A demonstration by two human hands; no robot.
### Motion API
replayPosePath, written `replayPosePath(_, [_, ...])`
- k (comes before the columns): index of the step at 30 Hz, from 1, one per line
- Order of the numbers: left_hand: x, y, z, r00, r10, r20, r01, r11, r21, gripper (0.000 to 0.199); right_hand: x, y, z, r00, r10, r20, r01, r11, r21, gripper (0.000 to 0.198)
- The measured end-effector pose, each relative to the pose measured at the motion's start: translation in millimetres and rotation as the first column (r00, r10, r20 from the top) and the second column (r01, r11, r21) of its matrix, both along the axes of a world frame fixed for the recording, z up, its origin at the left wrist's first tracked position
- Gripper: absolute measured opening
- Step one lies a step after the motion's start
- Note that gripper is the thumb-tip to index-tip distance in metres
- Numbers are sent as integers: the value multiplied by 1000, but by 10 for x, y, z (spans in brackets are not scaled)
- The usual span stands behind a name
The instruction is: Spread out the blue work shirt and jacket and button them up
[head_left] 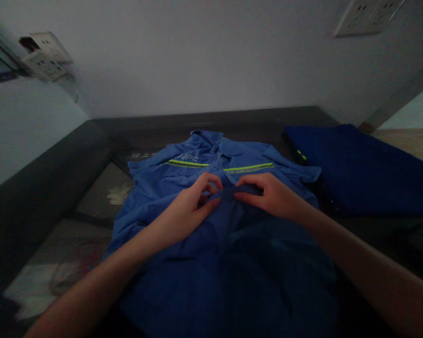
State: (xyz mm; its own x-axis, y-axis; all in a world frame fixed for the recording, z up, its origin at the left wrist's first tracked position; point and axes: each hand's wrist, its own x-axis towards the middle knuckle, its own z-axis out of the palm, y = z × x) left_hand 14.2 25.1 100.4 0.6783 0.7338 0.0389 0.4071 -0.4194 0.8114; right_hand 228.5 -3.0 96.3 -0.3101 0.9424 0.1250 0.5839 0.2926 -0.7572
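A blue work shirt [197, 263] lies front up, its collar at the far end and a yellow-green and grey stripe across the chest. Both hands pinch the front placket near the middle of the shirt and lift a small fold of it. My left hand [193, 199] grips the fold from the left, thumb towards me and fingers beyond. From the right, my right hand [268, 193] holds the same fold between thumb and fingers. A button seems to sit between the fingertips, but it is dim. Higher up the placket, another button [215, 167] shows.
A folded dark blue garment [366, 169] lies to the right on the dark surface [134, 129]. At the left are a pale yellowish item [118, 193] and a plastic-looking package [70, 267]. Behind rises a white wall [197, 61] with sockets [368, 16].
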Motion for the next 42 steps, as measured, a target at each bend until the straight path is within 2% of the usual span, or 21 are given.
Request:
replayPosePath(4, [-12, 8, 18, 986, -54, -156, 74, 989, 128, 13, 3, 17, -8, 1000, 31, 0, -31, 999, -35, 17])
replayPosePath(8, [4, 13, -19, 979, -46, -198, 82, 981, 178, 11, -35, -5, -8, 999, 32, 7, -31, 996, -80, 20])
replayPosePath(19, [81, 44, -128, 999, 12, -49, -7, 994, 108, 17, -132, -93, -52, 995, 20, 94, -15, 999, -50, 14])
replayPosePath(30, [87, 50, -163, 1000, 15, 20, -16, 999, 47, 12, -119, -75, -71, 996, 0, 86, 3, 999, -32, 15])
replayPosePath(36, [74, 63, -156, 1000, -27, 8, 27, 999, -21, 12, -100, -37, -85, 994, 64, 86, -59, 997, -56, 31])
replayPosePath(42, [57, 60, -139, 996, -86, -32, 87, 996, 5, 10, -96, -25, -118, 998, 39, 56, -37, 998, -48, 28])
